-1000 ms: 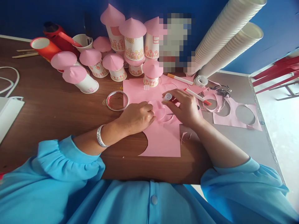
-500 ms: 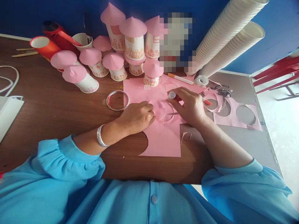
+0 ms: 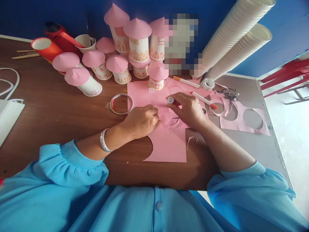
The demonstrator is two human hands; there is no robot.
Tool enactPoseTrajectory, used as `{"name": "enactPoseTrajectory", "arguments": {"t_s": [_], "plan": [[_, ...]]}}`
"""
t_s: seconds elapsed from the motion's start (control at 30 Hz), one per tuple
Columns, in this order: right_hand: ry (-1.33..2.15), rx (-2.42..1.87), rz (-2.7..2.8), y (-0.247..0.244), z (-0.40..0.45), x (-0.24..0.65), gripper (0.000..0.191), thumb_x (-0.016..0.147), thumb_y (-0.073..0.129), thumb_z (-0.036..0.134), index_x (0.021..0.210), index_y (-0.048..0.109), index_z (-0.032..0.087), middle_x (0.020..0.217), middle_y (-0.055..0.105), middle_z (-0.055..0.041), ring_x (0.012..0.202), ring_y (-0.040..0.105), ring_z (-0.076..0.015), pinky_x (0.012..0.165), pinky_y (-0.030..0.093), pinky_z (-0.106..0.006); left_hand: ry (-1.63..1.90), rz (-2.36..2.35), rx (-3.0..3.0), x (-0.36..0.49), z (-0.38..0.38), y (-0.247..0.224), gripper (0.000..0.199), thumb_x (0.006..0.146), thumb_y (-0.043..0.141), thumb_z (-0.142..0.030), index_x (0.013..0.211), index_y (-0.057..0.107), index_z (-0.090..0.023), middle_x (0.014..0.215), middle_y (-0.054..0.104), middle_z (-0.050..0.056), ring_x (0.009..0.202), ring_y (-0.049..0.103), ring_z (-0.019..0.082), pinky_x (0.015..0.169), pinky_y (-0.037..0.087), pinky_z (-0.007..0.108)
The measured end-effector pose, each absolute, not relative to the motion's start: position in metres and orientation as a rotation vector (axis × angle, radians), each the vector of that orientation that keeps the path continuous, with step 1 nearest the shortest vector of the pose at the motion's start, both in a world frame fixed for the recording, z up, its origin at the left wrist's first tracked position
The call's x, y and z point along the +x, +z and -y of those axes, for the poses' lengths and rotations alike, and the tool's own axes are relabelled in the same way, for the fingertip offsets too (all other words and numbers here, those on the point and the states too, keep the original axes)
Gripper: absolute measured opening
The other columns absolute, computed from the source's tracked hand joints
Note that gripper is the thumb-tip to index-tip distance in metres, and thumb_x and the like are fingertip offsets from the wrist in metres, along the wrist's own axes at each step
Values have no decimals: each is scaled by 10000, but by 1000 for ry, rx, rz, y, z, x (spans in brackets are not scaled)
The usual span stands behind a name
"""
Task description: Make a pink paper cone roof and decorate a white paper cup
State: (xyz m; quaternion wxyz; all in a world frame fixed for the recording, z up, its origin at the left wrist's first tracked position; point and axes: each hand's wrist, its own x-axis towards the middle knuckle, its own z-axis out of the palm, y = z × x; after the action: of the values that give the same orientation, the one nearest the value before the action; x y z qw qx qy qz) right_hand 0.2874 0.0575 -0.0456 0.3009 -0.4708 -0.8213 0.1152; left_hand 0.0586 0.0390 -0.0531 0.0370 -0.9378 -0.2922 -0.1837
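Observation:
My right hand [image 3: 189, 109] grips a glue stick [image 3: 170, 100] with a red body, its white open end facing left and up toward me. Closed fingers of my left hand [image 3: 145, 120] pinch the left edge of a round pink paper piece [image 3: 165, 115] over a large pink sheet [image 3: 169, 145]. The glue end is just above and right of the paper piece, apart from it as far as I can see. Under my right hand lie scissors [image 3: 175, 118], only a blade tip and part of a handle showing.
Paper cups with pink cone roofs [image 3: 137, 29] stand along the back. A tape ring [image 3: 122, 104] lies left of the sheet. Markers [image 3: 204, 100], pink offcuts [image 3: 245, 117] and tall cup stacks [image 3: 236, 32] are on the right. A red hair dryer-like object [image 3: 60, 35] stands back left.
My right hand has moved left with the glue stick, closer to the round paper piece, uncovering a marker and part of the scissors handle. My left hand stays in place.

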Motion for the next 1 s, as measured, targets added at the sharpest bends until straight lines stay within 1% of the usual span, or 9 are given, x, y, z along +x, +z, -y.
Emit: {"name": "enactPoseTrajectory", "arguments": {"t_s": [0.13, 0.23, 0.33, 0.5, 0.63, 0.7, 0.83, 0.9, 1.0], "plan": [[284, -1230, 2074, -39, -53, 288, 95, 940, 678, 256, 992, 731, 196, 878, 735, -42, 705, 633, -160, 681, 498, -298, -595, 887, -2865, 59, -38, -53, 337, 985, 581, -229, 695, 729, -142, 768, 728, 75, 734, 673, 217, 476, 297, 318], [440, -1158, 2054, -42, -49, 277, 130, 957, 677, 287, 1023, 728, 187, 935, 752, -50, 737, 656, -152, 701, 525, -287, -579, 885, -2852, 60, -38, -51, 335, 985, 577, -226, 702, 734, -139, 758, 720, 77, 728, 672, 211, 482, 299, 315], [569, -1119, 2091, -50, -48, 268, 149, 980, 646, 305, 1008, 720, 178, 956, 754, -58, 751, 654, -145, 703, 517, -277, -571, 887, -2846, 60, -38, -50, 330, 981, 580, -220, 704, 739, -139, 726, 709, 71, 717, 669, 203, 489, 306, 315], [418, -1252, 2158, -50, -52, 275, 114, 950, 647, 270, 970, 716, 182, 868, 721, -44, 703, 599, -145, 660, 460, -284, -536, 916, -2865, 59, -38, -50, 313, 984, 582, -234, 742, 753, -135, 760, 731, 70, 741, 678, 206, 490, 315, 314], [328, -1298, 1976, -39, -55, 290, 69, 901, 681, 252, 917, 715, 195, 835, 717, -32, 673, 609, -146, 661, 509, -305, -516, 930, -2904, 59, -38, -49, 334, 996, 566, -237, 729, 742, -142, 786, 738, 73, 756, 686, 212, 494, 335, 316], [426, -1291, 1728, -35, -58, 297, 113, 907, 702, 316, 953, 709, 212, 843, 715, -23, 675, 636, -144, 659, 556, -305, -494, 955, -2929, 58, -38, -48, 343, 1001, 553, -239, 729, 739, -145, 799, 739, 77, 760, 688, 211, 509, 366, 311], [840, -1178, 1315, -38, -66, 305, 278, 903, 719, 490, 1010, 671, 238, 874, 705, -12, 700, 684, -130, 669, 622, -286, -511, 1056, -3011, 56, -43, -47, 271, 980, 595, -265, 794, 757, -154, 838, 762, 72, 789, 717, 215, 574, 472, 303], [1051, -1130, 1200, -41, -67, 305, 332, 842, 782, 516, 977, 652, 242, 876, 702, -4, 761, 722, -137, 708, 643, -275, -601, 1116, -3051, 54, -46, -46, 213, 967, 618, -266, 852, 760, -158, 899, 785, 71, 819, 737, 216, 625, 521, 306], [1292, -1050, 1089, -43, -63, 300, 380, 769, 853, 492, 965, 645, 243, 873, 712, 10, 862, 762, -158, 735, 657, -259, -810, 1171, -3089, 53, -51, -40, 148, 960, 624, -233, 911, 746, -166, 965, 791, 70, 816, 742, 188, 680, 551, 292]]}}
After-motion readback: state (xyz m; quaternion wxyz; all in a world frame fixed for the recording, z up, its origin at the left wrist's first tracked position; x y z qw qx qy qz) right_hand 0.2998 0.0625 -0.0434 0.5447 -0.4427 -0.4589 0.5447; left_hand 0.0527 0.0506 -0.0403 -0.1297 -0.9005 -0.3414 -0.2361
